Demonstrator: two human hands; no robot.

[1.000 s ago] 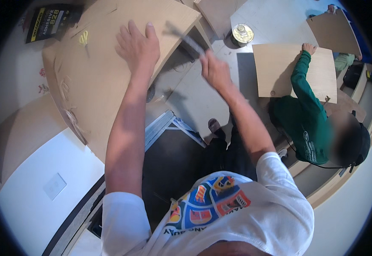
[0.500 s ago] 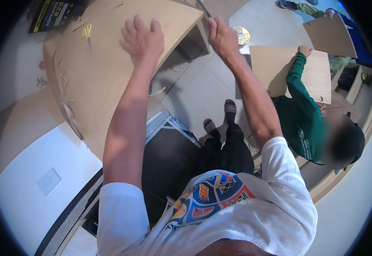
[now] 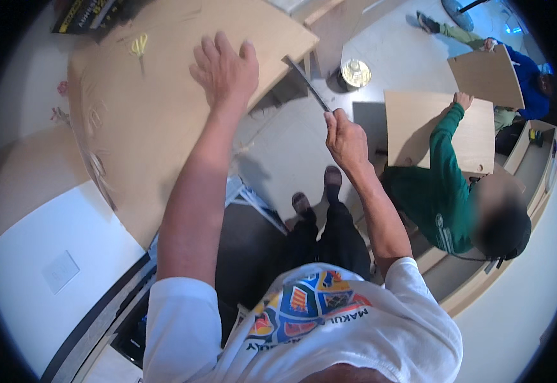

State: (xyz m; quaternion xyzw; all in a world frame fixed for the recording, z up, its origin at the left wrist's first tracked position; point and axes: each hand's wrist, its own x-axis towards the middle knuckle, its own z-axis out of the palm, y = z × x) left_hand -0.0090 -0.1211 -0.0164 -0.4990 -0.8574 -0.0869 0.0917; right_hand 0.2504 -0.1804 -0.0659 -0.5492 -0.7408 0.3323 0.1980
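Note:
A long, narrow, dark metal file [image 3: 308, 83] runs out from my right hand [image 3: 347, 142], whose fingers are wrapped round its near end. Its far tip meets the edge of a large light-wood panel [image 3: 163, 121]. On that panel's top, close to the same edge, my left hand [image 3: 228, 71] lies with its fingers spread, holding nothing. Yellow-handled scissors [image 3: 139, 46] rest on the panel, left of my left hand. Thin curled strips [image 3: 94, 165] hang along the panel's left side.
A round can [image 3: 356, 74] stands on the floor beyond my right hand. At right, a person in a green sleeve [image 3: 443, 143] grips a wooden board [image 3: 406, 121]; another person in blue holds a smaller board [image 3: 488, 76]. A black package [image 3: 90, 14] sits at far left.
My right hand has drawn back toward me, bringing more of the file into view along the panel's edge. My left hand stays spread on the panel.

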